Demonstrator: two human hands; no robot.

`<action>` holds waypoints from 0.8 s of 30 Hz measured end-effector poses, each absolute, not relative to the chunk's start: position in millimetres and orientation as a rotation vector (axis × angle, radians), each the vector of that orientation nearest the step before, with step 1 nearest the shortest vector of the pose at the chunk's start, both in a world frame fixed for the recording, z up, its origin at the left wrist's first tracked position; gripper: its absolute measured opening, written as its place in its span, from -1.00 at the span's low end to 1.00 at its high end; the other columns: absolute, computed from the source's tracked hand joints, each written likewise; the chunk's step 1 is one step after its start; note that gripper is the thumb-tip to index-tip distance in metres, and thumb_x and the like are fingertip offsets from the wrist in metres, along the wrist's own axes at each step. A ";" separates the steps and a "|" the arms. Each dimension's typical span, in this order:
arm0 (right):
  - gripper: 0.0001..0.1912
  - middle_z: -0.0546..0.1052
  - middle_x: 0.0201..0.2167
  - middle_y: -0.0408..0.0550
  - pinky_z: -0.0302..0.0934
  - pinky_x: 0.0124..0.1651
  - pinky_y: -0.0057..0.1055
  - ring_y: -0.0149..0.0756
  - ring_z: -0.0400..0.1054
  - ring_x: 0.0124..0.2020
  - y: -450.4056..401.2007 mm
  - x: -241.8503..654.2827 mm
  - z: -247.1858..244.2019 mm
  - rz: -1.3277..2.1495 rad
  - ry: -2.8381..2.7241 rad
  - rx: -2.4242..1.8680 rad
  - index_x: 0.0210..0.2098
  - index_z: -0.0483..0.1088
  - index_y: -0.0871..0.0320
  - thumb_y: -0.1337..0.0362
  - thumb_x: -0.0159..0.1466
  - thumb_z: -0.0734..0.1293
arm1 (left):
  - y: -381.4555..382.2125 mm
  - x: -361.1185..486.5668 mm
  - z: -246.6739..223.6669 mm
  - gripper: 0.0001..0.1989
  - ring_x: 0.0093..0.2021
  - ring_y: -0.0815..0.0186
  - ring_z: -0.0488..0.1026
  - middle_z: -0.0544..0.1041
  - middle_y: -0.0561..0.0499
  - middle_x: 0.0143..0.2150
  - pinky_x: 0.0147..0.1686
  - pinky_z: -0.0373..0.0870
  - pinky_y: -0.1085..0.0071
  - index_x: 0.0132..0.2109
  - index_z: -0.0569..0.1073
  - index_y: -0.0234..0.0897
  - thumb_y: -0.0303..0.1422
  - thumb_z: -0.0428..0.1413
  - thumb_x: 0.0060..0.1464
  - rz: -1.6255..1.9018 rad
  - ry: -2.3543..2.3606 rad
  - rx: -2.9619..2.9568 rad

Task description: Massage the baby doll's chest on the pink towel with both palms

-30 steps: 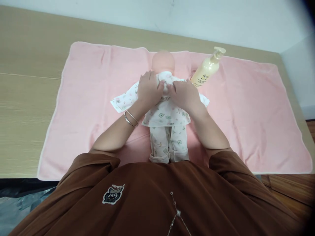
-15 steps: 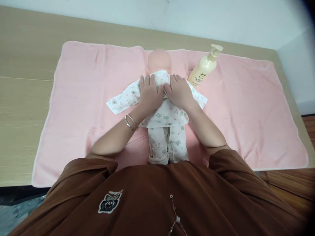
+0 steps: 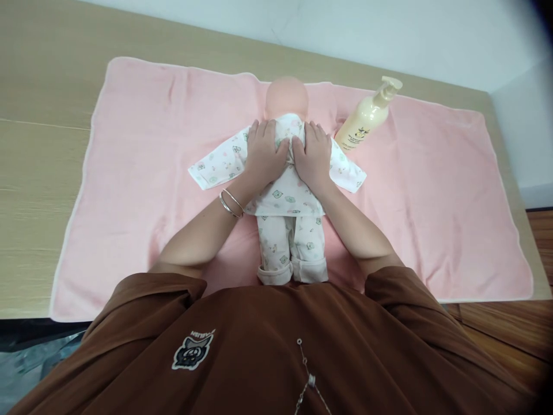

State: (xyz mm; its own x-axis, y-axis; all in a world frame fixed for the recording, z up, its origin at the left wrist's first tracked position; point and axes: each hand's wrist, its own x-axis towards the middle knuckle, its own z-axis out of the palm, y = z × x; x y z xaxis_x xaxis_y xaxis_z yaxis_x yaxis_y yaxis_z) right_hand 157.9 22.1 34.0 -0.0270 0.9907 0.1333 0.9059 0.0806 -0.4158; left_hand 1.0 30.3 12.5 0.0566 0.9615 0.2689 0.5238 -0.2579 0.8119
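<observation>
A baby doll (image 3: 286, 97) lies with its head away from me and the smooth back of its head facing up. It wears a white printed shirt (image 3: 285, 199) with the sleeves spread out and matching trousers (image 3: 275, 245) with turned-up cuffs. My left hand (image 3: 265, 153) rests flat on the left side of the doll's upper back, fingers extended toward the shoulder. On the right side, my right hand (image 3: 314, 154) lies the same way. A narrow strip of bunched shirt cloth shows between my two thumbs, which are apart. Neither hand grips anything.
Under the doll a pink mat (image 3: 133, 150) covers much of the wooden table (image 3: 34, 178). A cream pump bottle (image 3: 363, 122) stands on the mat near the doll's right sleeve. A white wall (image 3: 432, 46) rises behind the table; wooden floor (image 3: 501, 328) shows at the lower right.
My right hand has turned, its fingers now pointing more straight ahead, and its thumb has moved away from my left thumb. Both hands stay on the doll's back. The view has shifted slightly.
</observation>
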 end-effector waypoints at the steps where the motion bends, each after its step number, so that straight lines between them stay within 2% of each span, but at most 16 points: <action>1: -0.35 0.19 0.57 0.24 -0.20 0.68 0.18 0.07 -0.02 0.63 23.0 157.5 33.4 0.302 -1.974 -1.885 0.49 0.18 0.30 0.08 0.54 0.04 | 31.0 0.2 13.4 -0.41 0.51 -0.10 0.28 0.47 -0.28 0.39 0.68 -0.11 -0.11 0.27 0.43 -0.16 0.11 0.09 0.30 1.091 1.480 1.853; 5: -0.32 0.14 0.59 0.21 -0.24 0.68 0.18 0.06 -0.08 0.65 28.7 156.8 28.3 0.303 -1.957 -1.906 0.50 0.16 0.25 -0.01 0.55 0.05 | 34.5 -3.1 16.2 -0.35 0.53 -0.12 0.26 0.44 -0.30 0.42 0.67 -0.10 -0.14 0.32 0.39 -0.20 0.15 -0.05 0.35 1.016 1.493 1.930; 13: -0.36 0.23 0.54 0.21 -0.21 0.67 0.25 0.10 0.03 0.61 34.5 159.6 27.0 0.273 -2.001 -1.884 0.46 0.21 0.18 -0.04 0.57 0.01 | 41.5 -7.1 16.0 -0.29 0.58 -0.08 0.20 0.41 -0.24 0.46 0.69 -0.11 -0.08 0.37 0.38 -0.14 0.22 -0.05 0.33 0.953 1.508 1.964; 17: -0.43 0.46 0.34 0.28 0.02 0.59 0.17 0.12 0.28 0.44 33.7 166.8 47.3 0.307 -2.108 -1.818 0.32 0.34 0.28 0.00 0.57 0.10 | 29.9 -1.9 21.2 -0.27 0.60 -0.09 0.15 0.36 -0.26 0.50 0.69 -0.12 -0.09 0.41 0.35 -0.19 0.19 -0.08 0.36 0.922 1.562 1.987; 20: -0.52 0.54 0.21 0.29 0.23 0.46 0.10 0.14 0.39 0.31 28.1 169.7 62.5 0.323 -2.152 -1.819 0.19 0.41 0.31 0.04 0.56 0.17 | 15.9 3.1 29.2 -0.24 0.64 -0.14 0.08 0.29 -0.31 0.55 0.68 -0.13 -0.12 0.44 0.33 -0.30 0.16 -0.12 0.39 0.884 1.621 2.012; 22: -0.57 0.56 0.15 0.29 0.26 0.43 0.10 0.16 0.41 0.28 18.3 166.9 71.1 0.282 -2.190 -1.827 0.13 0.44 0.32 0.11 0.57 0.15 | 10.6 4.3 34.8 -0.25 0.62 -0.18 0.10 0.32 -0.35 0.53 0.67 -0.09 -0.15 0.42 0.35 -0.33 0.14 -0.12 0.40 0.862 1.650 2.028; 24: -0.56 0.58 0.10 0.33 0.25 0.42 0.11 0.20 0.42 0.26 4.3 161.1 80.0 0.230 -2.248 -1.842 0.10 0.46 0.38 0.19 0.57 0.10 | 11.1 3.2 39.4 -0.31 0.56 -0.20 0.22 0.42 -0.37 0.44 0.64 0.02 -0.17 0.34 0.42 -0.33 0.11 -0.12 0.41 0.832 1.676 2.032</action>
State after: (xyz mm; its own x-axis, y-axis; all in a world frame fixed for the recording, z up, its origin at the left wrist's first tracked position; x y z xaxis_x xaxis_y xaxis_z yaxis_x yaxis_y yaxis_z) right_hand 161.1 4.3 80.0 -0.1867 0.9796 0.0746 0.9442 0.1999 -0.2619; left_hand 3.2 11.1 39.4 0.1149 0.9725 0.2025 0.7496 -0.2187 0.6248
